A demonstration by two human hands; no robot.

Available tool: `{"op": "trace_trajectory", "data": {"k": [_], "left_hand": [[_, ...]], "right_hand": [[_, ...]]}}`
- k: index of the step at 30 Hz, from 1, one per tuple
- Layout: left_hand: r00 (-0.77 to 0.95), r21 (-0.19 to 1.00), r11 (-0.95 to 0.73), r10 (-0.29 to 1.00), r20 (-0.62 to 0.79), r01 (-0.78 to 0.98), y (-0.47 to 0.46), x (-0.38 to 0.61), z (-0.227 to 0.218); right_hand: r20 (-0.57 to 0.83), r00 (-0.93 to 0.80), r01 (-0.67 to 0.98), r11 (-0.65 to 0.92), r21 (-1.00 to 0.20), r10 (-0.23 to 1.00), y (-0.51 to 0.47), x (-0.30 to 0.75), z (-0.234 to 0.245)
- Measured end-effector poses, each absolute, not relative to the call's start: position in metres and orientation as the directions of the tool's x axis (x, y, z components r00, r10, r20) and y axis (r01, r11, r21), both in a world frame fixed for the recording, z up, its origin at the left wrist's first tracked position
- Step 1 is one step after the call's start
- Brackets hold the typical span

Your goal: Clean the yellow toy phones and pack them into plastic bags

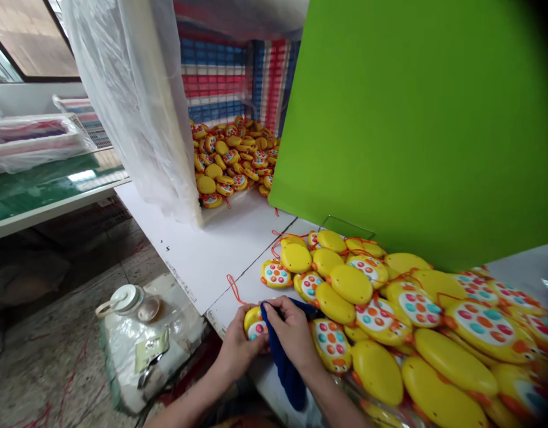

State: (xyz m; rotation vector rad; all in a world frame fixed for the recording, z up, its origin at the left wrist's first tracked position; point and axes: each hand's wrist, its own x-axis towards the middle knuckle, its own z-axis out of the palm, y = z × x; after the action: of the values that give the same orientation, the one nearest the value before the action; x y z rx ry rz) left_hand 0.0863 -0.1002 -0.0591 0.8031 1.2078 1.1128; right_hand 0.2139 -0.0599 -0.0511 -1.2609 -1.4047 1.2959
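My left hand [236,346] grips a yellow toy phone shell [253,323] with coloured buttons at the near edge of the white table [220,249]. My right hand [292,334] is closed on a dark blue cloth [286,368] and presses it against that toy. The cloth hangs down past the table edge. Directly to the right lies a big heap of the same yellow toys [390,309], some face up, some face down, with orange cords among them.
A green board [412,119] stands behind the heap. A second pile of yellow toys [232,160] lies farther back beside a hanging clear plastic sheet [135,101]. On the floor at left sits a lidded jar [129,300] on a wrapped bundle. A green-topped bench [46,190] is at left.
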Motion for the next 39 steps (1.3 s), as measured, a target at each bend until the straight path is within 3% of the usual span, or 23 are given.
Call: {"op": "trace_trajectory", "data": {"k": [8, 12, 16, 25, 30, 35, 37, 39], "left_hand": [[0.021, 0.926, 0.323, 0.945, -0.326, -0.197, -0.102, 0.085, -0.062], [0.055, 0.878, 0.366, 0.928, -0.368, -0.308, -0.097, 0.076, -0.059], [-0.017, 0.86, 0.346, 0.925, -0.379, -0.376, -0.089, 0.064, -0.047], [-0.064, 0.913, 0.286, 0.946, -0.317, -0.291, -0.087, 0.054, -0.039], [-0.081, 0.941, 0.264, 0.955, -0.287, -0.212, -0.086, 0.049, -0.039], [-0.21, 0.946, 0.166, 0.95, -0.229, -0.279, -0.079, 0.035, -0.021], [-0.233, 0.946, 0.111, 0.954, -0.187, -0.306, -0.076, 0.031, -0.013], [-0.215, 0.944, 0.108, 0.96, -0.181, -0.311, -0.074, 0.032, -0.009]], "right_hand": [[-0.061, -0.115, 0.113, -0.048, -0.992, 0.992, -0.057, 0.215, -0.064], [-0.085, -0.106, 0.068, -0.078, -0.995, 0.991, -0.056, 0.214, -0.065], [-0.066, -0.102, 0.083, -0.058, -0.995, 0.993, -0.055, 0.217, -0.062], [-0.011, -0.102, 0.183, 0.008, -0.983, 0.995, -0.056, 0.22, -0.057], [-0.029, -0.085, 0.098, -0.02, -0.995, 0.996, -0.058, 0.215, -0.059], [-0.022, -0.07, -0.037, -0.025, -0.999, 0.997, -0.054, 0.228, -0.045], [0.024, -0.069, 0.052, 0.028, -0.998, 0.997, -0.053, 0.244, -0.033], [0.087, -0.138, 0.316, 0.127, -0.94, 0.987, -0.057, 0.259, -0.02]]}}
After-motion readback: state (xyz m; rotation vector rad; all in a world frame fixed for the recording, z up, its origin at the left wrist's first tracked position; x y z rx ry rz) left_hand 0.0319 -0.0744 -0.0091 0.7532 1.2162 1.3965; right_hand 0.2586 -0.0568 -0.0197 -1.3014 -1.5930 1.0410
